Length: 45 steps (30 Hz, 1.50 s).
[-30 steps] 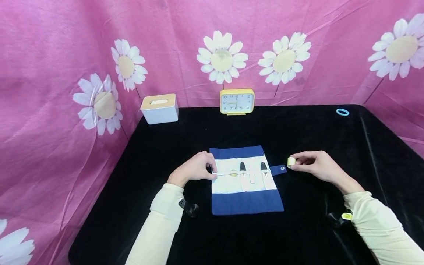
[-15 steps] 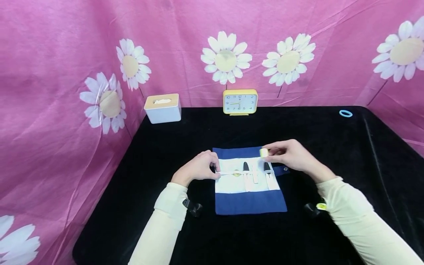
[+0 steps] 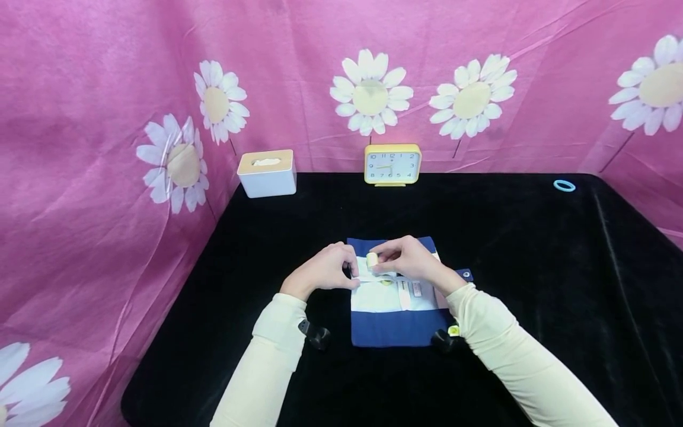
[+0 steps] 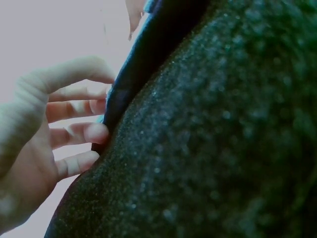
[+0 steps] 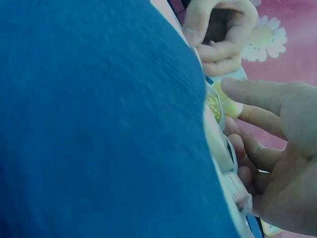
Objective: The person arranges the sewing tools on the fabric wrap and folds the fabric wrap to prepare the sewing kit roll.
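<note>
A blue cloth tool roll (image 3: 395,329) with a white inner panel lies unfolded on the black table. My left hand (image 3: 328,268) pinches its left edge at the end of the white strap; the left wrist view has the fingers along the blue border (image 4: 130,64). Between thumb and fingertips, my right hand (image 3: 408,258) holds a small pale-yellow cylinder (image 3: 372,260) over the panel's upper left. A round yellowish item (image 3: 386,283) sits under the strap, beside a slim white piece (image 3: 417,289). The right hand hides the black-tipped tools' upper ends.
Along the back edge stand a white tissue box (image 3: 268,178) with a wood-toned lid and a yellow clock (image 3: 392,165). A light-blue ring (image 3: 564,185) lies far right. The roll's snap tab (image 3: 466,274) sticks out to the right. Pink flowered cloth hangs behind.
My right hand has carried the yellow cylinder leftward from beside the snap tab to over the roll's upper left. The left hand stays at the roll's left edge.
</note>
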Available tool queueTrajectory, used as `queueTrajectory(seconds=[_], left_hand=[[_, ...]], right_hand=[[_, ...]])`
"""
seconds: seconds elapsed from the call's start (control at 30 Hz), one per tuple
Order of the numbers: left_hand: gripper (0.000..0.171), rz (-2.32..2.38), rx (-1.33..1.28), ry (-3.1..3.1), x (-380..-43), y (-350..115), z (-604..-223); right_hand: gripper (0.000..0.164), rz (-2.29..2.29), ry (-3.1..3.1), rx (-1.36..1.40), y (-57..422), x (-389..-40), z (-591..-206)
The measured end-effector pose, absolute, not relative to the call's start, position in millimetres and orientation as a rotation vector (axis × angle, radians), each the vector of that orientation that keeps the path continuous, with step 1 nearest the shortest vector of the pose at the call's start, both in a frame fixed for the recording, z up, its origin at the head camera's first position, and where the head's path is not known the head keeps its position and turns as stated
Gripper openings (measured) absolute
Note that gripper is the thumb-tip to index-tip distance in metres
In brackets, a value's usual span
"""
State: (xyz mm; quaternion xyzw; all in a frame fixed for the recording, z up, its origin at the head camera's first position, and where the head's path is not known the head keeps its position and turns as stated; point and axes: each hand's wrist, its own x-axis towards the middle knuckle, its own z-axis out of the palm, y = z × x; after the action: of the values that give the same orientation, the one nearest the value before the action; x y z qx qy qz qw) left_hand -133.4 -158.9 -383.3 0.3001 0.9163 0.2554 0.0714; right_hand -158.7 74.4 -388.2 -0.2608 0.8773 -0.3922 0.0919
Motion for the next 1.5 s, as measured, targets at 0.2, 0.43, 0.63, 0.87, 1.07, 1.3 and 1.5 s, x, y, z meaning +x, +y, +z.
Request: queueTrajectory(seconds=[0.2, 0.43, 0.63, 0.87, 1.07, 1.3, 1.5], left_hand=[[0.009, 0.793, 0.899, 2.740, -134, -157, -384], [0.009, 0.858, 0.882, 2.713, -136, -158, -386], [0.010, 0.927, 0.902, 2.702, -136, -159, -386], [0.012, 0.954, 0.962, 2.732, -138, -160, -388], [0.011, 0.985, 0.972, 2.725, -137, -162, -389], [0.011, 1.013, 0.966, 2.725, -138, -162, -392], [0.009, 1.002, 0.949, 2.726, -139, -163, -392]], right_hand=[[0.035, -1.142, 2.594, -0.796, 73, -156, -392], [0.032, -1.186, 2.551, -0.726, 73, -153, -393], [0.024, -1.237, 2.573, -0.732, 70, -153, -396], [0.015, -1.274, 2.599, -0.740, 65, -153, -399], [0.015, -1.272, 2.597, -0.709, 62, -153, -401], [0.017, -1.301, 2.612, -0.688, 59, -153, -401], [0.019, -1.302, 2.618, -0.670, 58, -152, -401]])
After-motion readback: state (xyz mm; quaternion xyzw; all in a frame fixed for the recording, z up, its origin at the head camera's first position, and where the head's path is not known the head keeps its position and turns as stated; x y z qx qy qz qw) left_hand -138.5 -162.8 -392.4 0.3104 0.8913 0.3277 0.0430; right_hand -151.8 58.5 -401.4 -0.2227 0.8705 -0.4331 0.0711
